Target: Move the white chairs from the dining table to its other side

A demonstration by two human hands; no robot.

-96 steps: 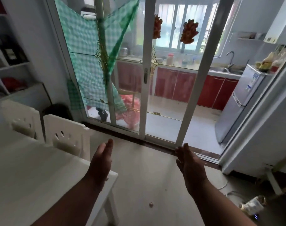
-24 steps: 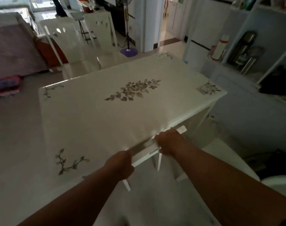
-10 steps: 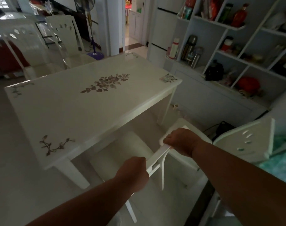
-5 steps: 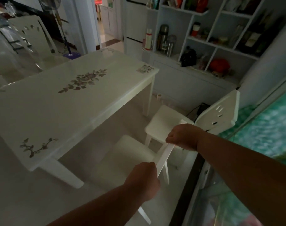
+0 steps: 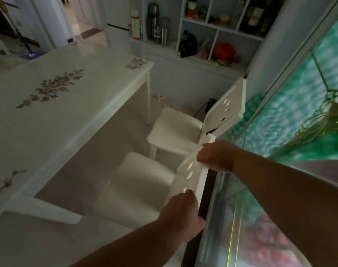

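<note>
Room: a white desk (image 5: 48,105) with printed flower sprays fills the left; behind it stands a white shelf unit (image 5: 212,29) holding flasks, bottles and a red object. A sliding glass door (image 5: 291,132) with green checked cloth runs down the right.
Floor: pale and glossy.
Held chair: the near white chair (image 5: 137,187) sits between desk and door — left hand (image 5: 181,214) closed over the backrest's near end, right hand (image 5: 216,157) closed over its far end, fingers wrapped around the top rail.
Second chair: another white chair (image 5: 175,130) stands just beyond, its back towards the door.
Change: half a second ago the held chair was closer to the desk edge; it has been drawn out towards the door, and the view has swung right.
Hidden: the held chair's legs are out of sight, and the shelf contents are dim.
</note>
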